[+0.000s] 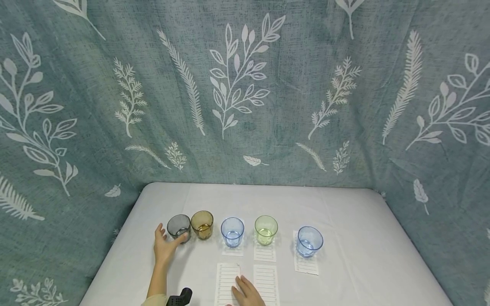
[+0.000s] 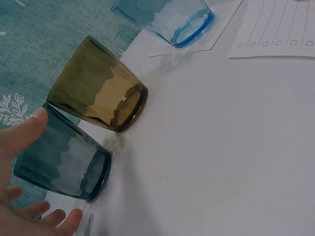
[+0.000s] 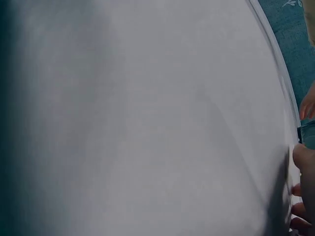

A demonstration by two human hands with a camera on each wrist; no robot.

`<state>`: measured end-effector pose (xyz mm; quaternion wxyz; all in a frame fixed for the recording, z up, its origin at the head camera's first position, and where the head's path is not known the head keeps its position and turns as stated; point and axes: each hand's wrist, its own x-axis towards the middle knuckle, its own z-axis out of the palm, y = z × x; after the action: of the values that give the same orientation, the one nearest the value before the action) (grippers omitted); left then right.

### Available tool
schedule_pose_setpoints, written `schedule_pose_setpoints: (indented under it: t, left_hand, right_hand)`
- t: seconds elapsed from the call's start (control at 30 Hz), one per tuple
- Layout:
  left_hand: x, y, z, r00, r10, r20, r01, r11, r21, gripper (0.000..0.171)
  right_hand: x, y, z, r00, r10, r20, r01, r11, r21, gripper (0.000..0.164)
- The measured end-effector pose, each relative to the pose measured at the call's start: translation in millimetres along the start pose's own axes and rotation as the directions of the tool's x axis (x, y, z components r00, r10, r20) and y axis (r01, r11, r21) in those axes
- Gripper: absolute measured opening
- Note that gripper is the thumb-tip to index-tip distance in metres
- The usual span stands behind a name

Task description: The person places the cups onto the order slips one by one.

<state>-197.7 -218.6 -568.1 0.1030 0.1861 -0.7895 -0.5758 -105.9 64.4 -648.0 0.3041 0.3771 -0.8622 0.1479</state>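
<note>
My left hand (image 1: 163, 248) is spread around the grey glass (image 1: 178, 223), with the thumb by its near side and the fingers to its left. In the left wrist view the thumb lies near the rim of this grey glass (image 2: 64, 152), while the other fingers look apart from it. An amber glass (image 2: 98, 86) stands close beside the grey one. My right hand (image 1: 248, 293) rests over a lined paper slip (image 1: 227, 280), fingers loosely extended and holding nothing visible. Only the edge of the right hand (image 3: 306, 189) enters the right wrist view.
A blue glass (image 1: 232, 231), a green glass (image 1: 266, 229) and another blue glass (image 1: 309, 241) stand on lined slips to the right. Another lined slip (image 1: 266, 287) lies beside the right hand. A patterned curtain (image 1: 237, 161) surrounds the white table (image 1: 367, 263).
</note>
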Motion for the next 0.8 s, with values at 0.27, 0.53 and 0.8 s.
schedule_pose_setpoints:
  t: [0.27, 0.53, 0.8]
  left_hand:
    - [-0.8, 0.6, 2.1, 1.0, 0.017, -0.014, -0.017, 1.0, -0.019, 0.097]
    - [-4.5, 2.0, 7.0, 0.998, 0.043, -0.051, -0.044, 0.999, -0.017, 0.086]
    - [-4.7, 2.5, 10.5, 0.997, 0.056, -0.054, -0.057, 0.998, -0.015, 0.084]
  right_hand:
    - [-5.9, 5.1, 2.0, 0.997, -0.076, 0.013, 0.076, 0.997, 0.001, 0.058]
    - [-6.9, 1.3, -0.1, 1.0, -0.014, 0.011, 0.014, 0.999, 0.029, 0.058]
    - [-8.4, -3.6, -6.7, 0.996, 0.068, 0.064, -0.076, 0.988, 0.134, 0.058]
